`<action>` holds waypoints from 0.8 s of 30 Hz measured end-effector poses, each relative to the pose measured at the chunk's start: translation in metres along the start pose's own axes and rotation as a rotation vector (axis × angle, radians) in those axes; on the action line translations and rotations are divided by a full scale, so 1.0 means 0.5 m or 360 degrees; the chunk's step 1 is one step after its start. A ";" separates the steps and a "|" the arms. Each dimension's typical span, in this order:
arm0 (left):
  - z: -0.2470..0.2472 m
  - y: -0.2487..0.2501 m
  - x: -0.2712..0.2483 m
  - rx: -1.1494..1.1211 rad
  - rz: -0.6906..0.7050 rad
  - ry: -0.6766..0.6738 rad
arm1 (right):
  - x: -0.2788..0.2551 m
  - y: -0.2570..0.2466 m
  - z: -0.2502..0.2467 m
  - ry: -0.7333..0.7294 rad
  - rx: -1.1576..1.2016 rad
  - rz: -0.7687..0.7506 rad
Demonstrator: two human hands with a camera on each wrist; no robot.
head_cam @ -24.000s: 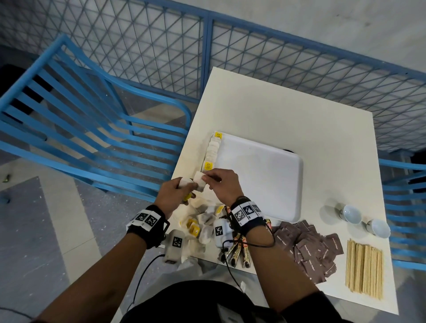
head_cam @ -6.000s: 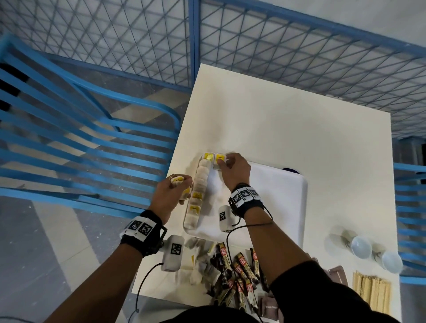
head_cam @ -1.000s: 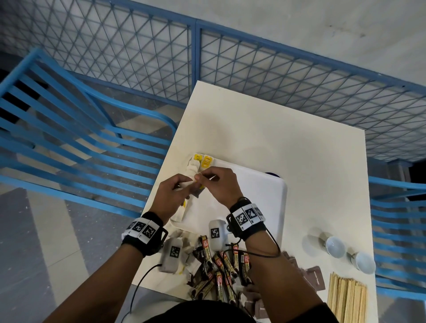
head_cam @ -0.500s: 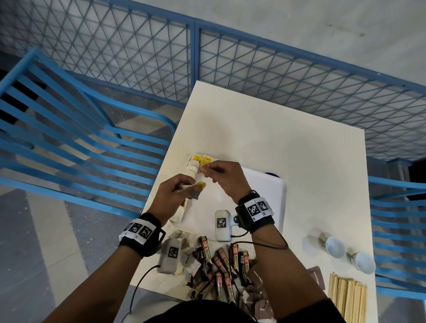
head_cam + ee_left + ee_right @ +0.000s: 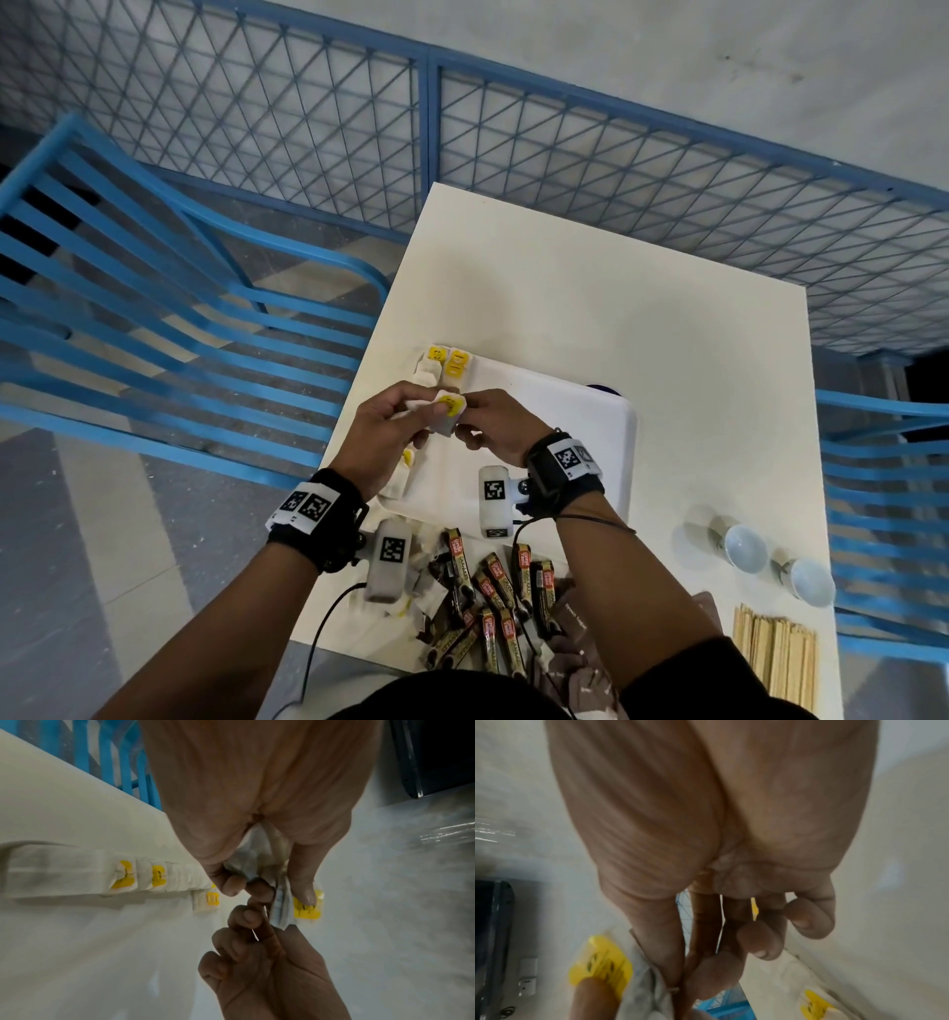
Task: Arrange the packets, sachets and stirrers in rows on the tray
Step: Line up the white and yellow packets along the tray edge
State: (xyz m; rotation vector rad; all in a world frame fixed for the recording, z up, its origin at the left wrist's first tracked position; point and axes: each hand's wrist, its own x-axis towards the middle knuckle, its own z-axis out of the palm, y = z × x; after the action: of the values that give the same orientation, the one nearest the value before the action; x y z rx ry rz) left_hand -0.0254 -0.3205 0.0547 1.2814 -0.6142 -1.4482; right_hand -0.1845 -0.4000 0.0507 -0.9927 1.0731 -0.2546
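My left hand holds a small bunch of white tea bags over the tray's left side, thumb on a yellow tag. My right hand meets it and pinches one bag of the bunch between thumb and forefinger. On the white tray, a row of tea bags runs along the left edge. A single tea bag lies beside the row's far end. My hands hide the row's middle.
Brown stick sachets and dark brown packets are heaped at the table's near edge. Wooden stirrers lie at the near right, behind them two white cups. Blue chairs flank the table; a blue mesh fence stands behind.
My right hand reached to the far end of the tray's left side, then came back to the bunch in my left hand. The left hand lifted slightly.
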 end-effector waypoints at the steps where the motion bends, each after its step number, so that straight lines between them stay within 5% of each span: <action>1: 0.000 -0.002 0.002 -0.0019 -0.0018 0.0020 | -0.001 0.001 0.000 0.0020 -0.0026 0.0016; 4: 0.002 -0.003 0.008 -0.0134 -0.0053 0.0096 | -0.010 -0.007 -0.002 0.0158 -0.0313 -0.0064; 8: 0.002 -0.004 0.014 -0.0236 -0.0058 0.0180 | -0.016 -0.012 -0.003 0.0529 -0.0395 -0.0505; 14: -0.003 -0.008 0.014 -0.0178 -0.0083 0.0184 | -0.032 -0.018 0.019 0.0560 -0.0628 -0.0990; 19: -0.008 -0.014 0.012 -0.0099 -0.0129 0.0181 | -0.016 -0.016 0.019 0.0677 -0.0661 -0.1042; 24: -0.015 -0.025 0.025 -0.0051 -0.0148 0.0223 | -0.005 0.001 0.025 0.0674 -0.0675 -0.0848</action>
State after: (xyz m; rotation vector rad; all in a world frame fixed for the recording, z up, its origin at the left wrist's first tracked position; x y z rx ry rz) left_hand -0.0216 -0.3261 0.0370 1.3884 -0.4418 -1.4235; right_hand -0.1752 -0.3913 0.0533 -1.6560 1.2547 -0.7163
